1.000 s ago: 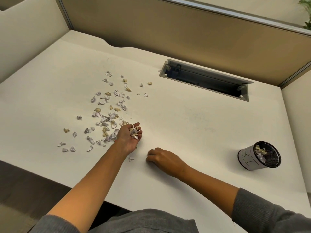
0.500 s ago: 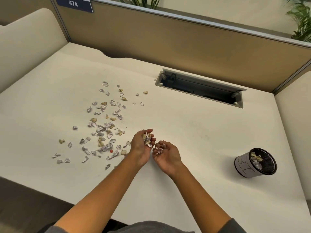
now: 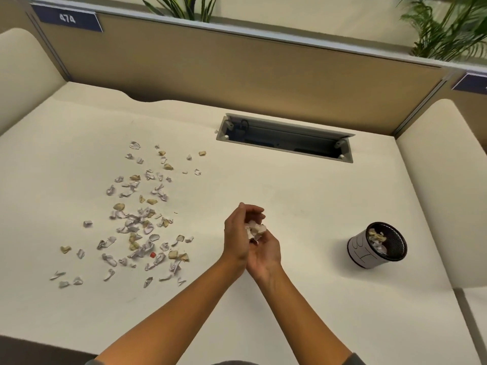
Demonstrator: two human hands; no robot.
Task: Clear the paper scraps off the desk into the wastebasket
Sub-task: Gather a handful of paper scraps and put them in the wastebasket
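Fingers (image 3: 257, 210) of both hands now cupped together around crumpled white paper scraps (image 3: 254, 230), gathered off cream bench (image 3: 290, 196); black mesh wastebasket (image 3: 377, 245) next.

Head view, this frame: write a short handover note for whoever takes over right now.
Left hand and right hand are cupped together above the desk, holding a small bunch of paper scraps.
The wastebasket stands upright on the desk to the right, apart from the hands, with some scraps already in it.
Left to do: tip this handful in, then gather the scattered scraps on the left, where a small red bit lies too.
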